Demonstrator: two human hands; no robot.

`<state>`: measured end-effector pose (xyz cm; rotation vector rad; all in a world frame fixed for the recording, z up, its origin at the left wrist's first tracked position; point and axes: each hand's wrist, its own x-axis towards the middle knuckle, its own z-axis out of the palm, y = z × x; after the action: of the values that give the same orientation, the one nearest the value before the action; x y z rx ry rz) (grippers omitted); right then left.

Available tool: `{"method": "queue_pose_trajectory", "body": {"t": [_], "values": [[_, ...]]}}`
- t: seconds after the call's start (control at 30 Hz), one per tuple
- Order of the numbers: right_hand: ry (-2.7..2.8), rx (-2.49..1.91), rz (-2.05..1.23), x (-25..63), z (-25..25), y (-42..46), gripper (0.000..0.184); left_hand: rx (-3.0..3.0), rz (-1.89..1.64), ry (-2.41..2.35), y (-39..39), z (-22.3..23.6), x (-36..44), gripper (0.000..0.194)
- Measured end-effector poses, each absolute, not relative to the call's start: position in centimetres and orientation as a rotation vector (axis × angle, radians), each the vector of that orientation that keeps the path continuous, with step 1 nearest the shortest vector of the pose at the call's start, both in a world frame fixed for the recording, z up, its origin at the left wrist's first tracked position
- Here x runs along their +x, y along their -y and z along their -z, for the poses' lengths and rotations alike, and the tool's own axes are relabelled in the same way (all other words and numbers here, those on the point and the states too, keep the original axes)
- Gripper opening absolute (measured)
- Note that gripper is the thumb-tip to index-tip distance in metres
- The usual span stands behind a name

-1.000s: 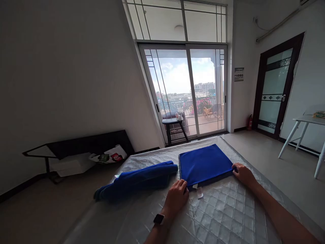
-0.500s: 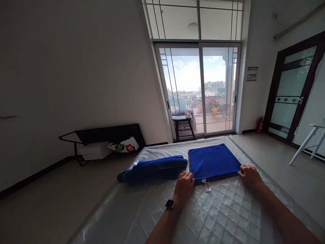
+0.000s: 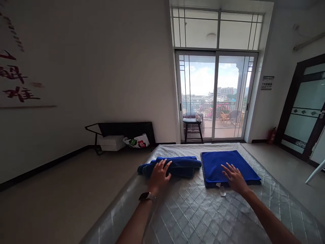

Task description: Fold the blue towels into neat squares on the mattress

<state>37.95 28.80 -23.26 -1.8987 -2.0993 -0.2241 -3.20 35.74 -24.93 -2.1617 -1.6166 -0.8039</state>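
Observation:
A blue cloth folded into a flat square [image 3: 215,166] lies at the right on the plastic-covered mattress [image 3: 193,206], with small white tags at its near edge. My right hand [image 3: 234,177] is over its near part, fingers spread, holding nothing; whether it touches the cloth I cannot tell. To the left lies a second blue cloth [image 3: 182,166], loosely folded into a long bundle with darker edges. My left hand [image 3: 159,174], with a watch on the wrist, is at the near left side of this bundle, fingers apart.
Beyond the mattress stand a black stool [image 3: 193,121] and a glass sliding door [image 3: 215,95]. A black bench frame [image 3: 127,130] with a white box [image 3: 111,143] and a printed bag [image 3: 137,141] is by the left wall. A fire extinguisher [image 3: 271,135] stands at right.
Both hands have let go of the square cloth's near corners. The left has moved left to the bundle; the right has opened over the square. The view has turned left.

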Motion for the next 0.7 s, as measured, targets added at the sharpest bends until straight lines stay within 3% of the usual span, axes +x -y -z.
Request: {"method": "queue_pose_trajectory", "body": {"t": [0.2,0.5,0.7], "values": [[2.217,-1.879,-0.011,30.9,26.6,-30.1,0.050,-2.117,0.886,1.704,-36.5,27.2,-3.2,0.052],[2.266,-1.969,-0.023,30.4,27.3,-29.9,0.053,-2.017,0.725,1.848,-36.1,25.7,-5.4,0.055],[2.264,-1.989,-0.009,30.3,27.3,-29.8,0.054,-1.990,0.793,1.898,-34.2,20.0,-4.3,0.033]]}}
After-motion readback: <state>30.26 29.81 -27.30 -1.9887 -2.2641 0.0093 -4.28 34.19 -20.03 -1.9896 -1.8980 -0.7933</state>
